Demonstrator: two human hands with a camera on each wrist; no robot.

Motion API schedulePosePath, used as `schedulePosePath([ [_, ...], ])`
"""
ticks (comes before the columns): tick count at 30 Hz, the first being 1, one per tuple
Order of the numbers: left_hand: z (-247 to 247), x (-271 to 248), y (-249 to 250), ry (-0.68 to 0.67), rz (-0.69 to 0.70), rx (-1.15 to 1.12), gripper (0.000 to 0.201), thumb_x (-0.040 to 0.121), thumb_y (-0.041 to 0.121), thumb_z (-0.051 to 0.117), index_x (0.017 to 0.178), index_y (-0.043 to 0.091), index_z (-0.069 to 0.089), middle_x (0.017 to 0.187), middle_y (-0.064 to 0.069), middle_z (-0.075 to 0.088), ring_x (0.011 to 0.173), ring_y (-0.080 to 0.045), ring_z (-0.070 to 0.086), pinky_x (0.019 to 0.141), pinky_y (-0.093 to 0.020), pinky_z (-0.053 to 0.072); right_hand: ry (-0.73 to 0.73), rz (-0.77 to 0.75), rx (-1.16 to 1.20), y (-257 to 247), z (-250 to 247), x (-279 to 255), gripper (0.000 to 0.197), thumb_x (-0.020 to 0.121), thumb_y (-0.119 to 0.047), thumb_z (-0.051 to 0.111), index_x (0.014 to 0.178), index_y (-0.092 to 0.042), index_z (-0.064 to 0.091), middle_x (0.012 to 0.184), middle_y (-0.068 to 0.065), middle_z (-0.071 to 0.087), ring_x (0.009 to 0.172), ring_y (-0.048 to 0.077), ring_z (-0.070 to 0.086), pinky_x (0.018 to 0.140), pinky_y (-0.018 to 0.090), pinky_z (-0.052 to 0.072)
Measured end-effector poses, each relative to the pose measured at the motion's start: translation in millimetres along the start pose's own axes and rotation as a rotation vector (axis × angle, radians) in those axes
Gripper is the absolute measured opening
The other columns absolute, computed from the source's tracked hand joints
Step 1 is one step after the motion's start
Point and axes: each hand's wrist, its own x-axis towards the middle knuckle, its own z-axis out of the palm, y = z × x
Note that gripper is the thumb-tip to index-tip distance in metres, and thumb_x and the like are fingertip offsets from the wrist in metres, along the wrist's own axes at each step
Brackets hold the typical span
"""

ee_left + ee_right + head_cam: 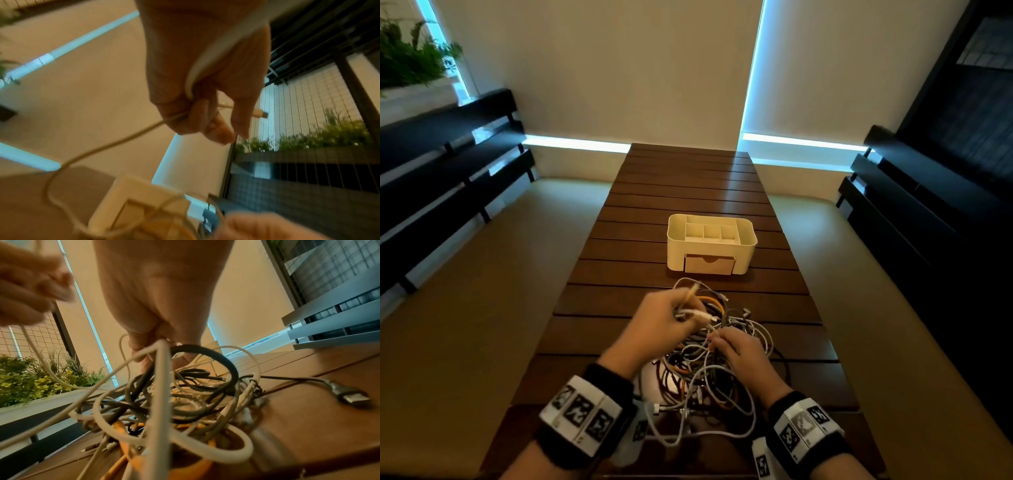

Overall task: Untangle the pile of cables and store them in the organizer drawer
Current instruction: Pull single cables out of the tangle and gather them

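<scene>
From the head view, a tangled pile of white, grey, black and orange cables (709, 363) is lying on the near part of a dark brown slatted wooden table (688, 192). Just beyond it, a cream plastic organizer with top compartments (711, 244) is sitting with its small front drawer (709, 264) facing the person. The left hand (657, 325) is hovering over the far left of the pile, fingers curled around a thin white cable (697, 315). The right hand (743, 353) is resting on the pile's right side, fingers bent down into the strands.

In the left wrist view, the left hand (205, 73) is closing its fingers around the thin white cable (107, 146), whose plug is poking out to the right between the fingers.

In the right wrist view, the right hand (160, 305) is pinching white strands at the top of the pile (174, 402). A dark cable with a metal plug (353, 398) is lying apart on the right.
</scene>
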Motion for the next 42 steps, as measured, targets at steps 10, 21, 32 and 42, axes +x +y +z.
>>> schedulePosePath([
  [10, 62, 4, -21, -0.134, 0.023, 0.690, 0.027, 0.099, 0.031, 0.036, 0.123, 0.022, 0.043, 0.121, 0.001, 0.052, 0.094, -0.024, 0.059, 0.067, -0.033, 0.042, 0.051, -0.072, 0.086, -7, 3, -5, 0.030, 0.096, -0.009, 0.045, 0.083, -0.034, 0.056, 0.079, -0.009, 0.060, 0.073, -0.001, 0.057, 0.063, 0.010, 0.040],
  [21, 40, -6, 6, 0.294, 0.250, 0.253, 0.046, 0.092, 0.053, 0.033, 0.069, 0.018, 0.054, 0.056, 0.006, 0.047, 0.050, -0.012, 0.043, 0.046, -0.019, 0.027, 0.092, -0.133, 0.063, -1, 6, -1, 0.019, 0.087, -0.024, 0.053, 0.100, -0.017, 0.065, 0.093, -0.005, 0.062, 0.087, -0.013, 0.055, 0.074, 0.004, 0.039],
  [32, -18, -22, 65, 0.598, 0.445, -0.296, 0.026, 0.093, 0.040, 0.044, 0.071, 0.031, 0.055, 0.069, 0.000, 0.062, 0.054, -0.021, 0.055, 0.045, -0.027, 0.043, 0.061, -0.106, 0.081, 4, 7, 6, 0.013, 0.089, -0.011, 0.059, 0.091, -0.018, 0.069, 0.100, -0.009, 0.066, 0.097, -0.002, 0.059, 0.086, 0.011, 0.044],
  [42, -35, -20, 59, 0.643, 0.270, -0.536, 0.034, 0.089, 0.050, 0.044, 0.067, 0.030, 0.060, 0.054, 0.011, 0.051, 0.044, -0.002, 0.035, 0.044, -0.015, 0.030, 0.077, 0.002, 0.183, 5, -3, -2, 0.026, 0.087, -0.006, 0.060, 0.084, -0.030, 0.069, 0.104, -0.008, 0.065, 0.102, -0.001, 0.058, 0.087, 0.010, 0.044],
])
